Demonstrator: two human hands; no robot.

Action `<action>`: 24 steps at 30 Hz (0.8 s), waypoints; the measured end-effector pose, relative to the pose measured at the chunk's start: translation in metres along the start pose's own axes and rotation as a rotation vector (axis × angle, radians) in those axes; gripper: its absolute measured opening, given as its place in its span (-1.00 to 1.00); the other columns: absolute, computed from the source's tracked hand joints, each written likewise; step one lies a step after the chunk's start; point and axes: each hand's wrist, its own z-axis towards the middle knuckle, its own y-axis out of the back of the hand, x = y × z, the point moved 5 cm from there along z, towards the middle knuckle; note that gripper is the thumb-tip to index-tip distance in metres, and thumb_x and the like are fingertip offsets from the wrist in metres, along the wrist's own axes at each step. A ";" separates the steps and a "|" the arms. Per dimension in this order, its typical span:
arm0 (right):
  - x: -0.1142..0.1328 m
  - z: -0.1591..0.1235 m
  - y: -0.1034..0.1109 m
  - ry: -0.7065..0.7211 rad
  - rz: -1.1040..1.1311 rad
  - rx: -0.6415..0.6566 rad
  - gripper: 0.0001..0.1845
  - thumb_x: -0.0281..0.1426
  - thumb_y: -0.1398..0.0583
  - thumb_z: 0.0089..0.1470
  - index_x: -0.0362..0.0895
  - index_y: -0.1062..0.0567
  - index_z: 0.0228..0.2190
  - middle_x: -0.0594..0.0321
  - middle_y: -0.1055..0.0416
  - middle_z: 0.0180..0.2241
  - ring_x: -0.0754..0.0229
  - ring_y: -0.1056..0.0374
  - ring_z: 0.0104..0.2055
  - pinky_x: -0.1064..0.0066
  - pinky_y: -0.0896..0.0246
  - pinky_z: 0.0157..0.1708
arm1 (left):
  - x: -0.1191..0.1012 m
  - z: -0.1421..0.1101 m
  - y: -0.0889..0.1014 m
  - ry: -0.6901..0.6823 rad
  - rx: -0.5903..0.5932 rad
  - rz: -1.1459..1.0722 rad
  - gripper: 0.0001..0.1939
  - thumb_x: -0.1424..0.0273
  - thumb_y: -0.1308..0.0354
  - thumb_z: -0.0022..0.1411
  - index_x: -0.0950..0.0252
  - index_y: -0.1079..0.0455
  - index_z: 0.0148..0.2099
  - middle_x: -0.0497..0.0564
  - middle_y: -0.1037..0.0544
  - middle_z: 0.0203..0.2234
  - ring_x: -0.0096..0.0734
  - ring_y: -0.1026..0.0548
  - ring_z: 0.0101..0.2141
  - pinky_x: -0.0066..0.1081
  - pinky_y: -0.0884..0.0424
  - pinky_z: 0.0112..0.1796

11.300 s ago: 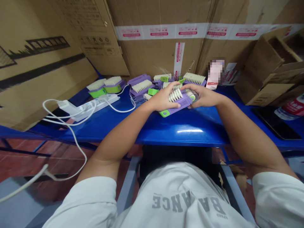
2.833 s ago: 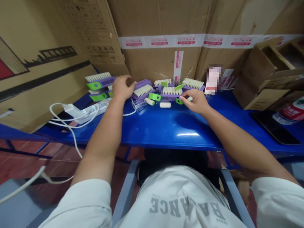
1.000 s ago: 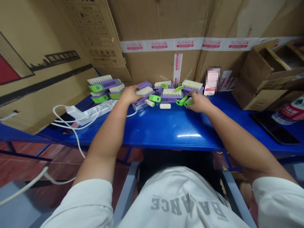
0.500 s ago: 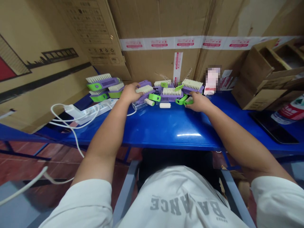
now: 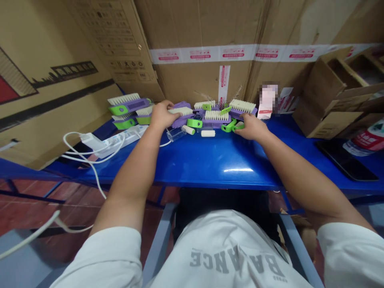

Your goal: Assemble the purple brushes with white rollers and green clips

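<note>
**A:** what's moved vs the earlier shot?

**B:** hands came apart. b4 both were on one brush out over the table, now they're spread along the row at the back of it.

**A:** what do the things look like?

**B:** scrub brushes w/ purple bodies, white bristles, lime green bits. The purple brush (image 5: 181, 111) is under the L hand, mid row, with the middle brush (image 5: 216, 116) just right of it. A loose green clip (image 5: 229, 127) lies by the R hand. Clear case (image 5: 176, 134) and white plug (image 5: 207, 133) sit in front, all on the blue bench (image 5: 228, 168).

**A:** hands?

**B:** both arms reach fwd, elbows out. L hand (image 5: 162, 115) is half curled down over the purple brush, touching it, can't tell if it's gripping. R hand (image 5: 252, 127) is part open, fingertips (image 5: 243, 125) at the green clip, grip unclear too.

**A:** any writing?

**B:** shirt (image 5: 222, 256) reads BALANCE upside down, maybe more. Red/white tape (image 5: 204, 53) on the carton is too small to read.
</note>
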 end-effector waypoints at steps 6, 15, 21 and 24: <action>0.002 -0.003 0.005 -0.018 -0.033 -0.035 -0.20 -0.17 -0.40 0.21 -0.22 -0.50 0.39 -0.30 -0.56 0.36 -0.45 -0.60 0.29 -0.19 -0.59 0.24 | -0.001 0.000 0.003 -0.010 -0.017 -0.009 -0.59 0.19 -0.46 0.21 0.18 -0.59 0.07 0.12 -0.74 0.07 0.05 -0.68 0.15 -0.08 -0.55 0.30; 0.004 -0.004 0.011 -0.004 0.011 -0.107 -0.20 -0.15 -0.38 0.17 -0.17 -0.49 0.36 -0.28 -0.53 0.36 -0.45 -0.55 0.28 -0.22 -0.57 0.21 | -0.001 0.001 0.014 -0.015 -0.080 -0.073 -0.62 0.20 -0.48 0.23 0.16 -0.58 0.05 0.11 -0.76 0.08 0.03 -0.70 0.15 -0.09 -0.60 0.27; 0.006 -0.005 0.012 0.011 0.055 -0.136 -0.15 -0.19 -0.39 0.15 -0.15 -0.44 0.40 -0.27 -0.48 0.39 -0.45 -0.51 0.30 -0.24 -0.55 0.23 | 0.001 0.003 0.014 0.013 -0.124 -0.164 -0.60 0.23 -0.53 0.21 0.16 -0.60 0.06 0.09 -0.80 0.05 0.04 -0.73 0.15 -0.05 -0.65 0.25; 0.004 -0.003 0.011 0.025 0.062 -0.150 -0.14 -0.19 -0.39 0.13 -0.14 -0.44 0.40 -0.26 -0.48 0.38 -0.45 -0.49 0.31 -0.23 -0.54 0.23 | 0.003 0.005 0.012 0.018 -0.131 -0.171 -0.60 0.23 -0.52 0.24 0.16 -0.59 0.08 0.09 -0.80 0.06 0.01 -0.74 0.15 -0.08 -0.67 0.23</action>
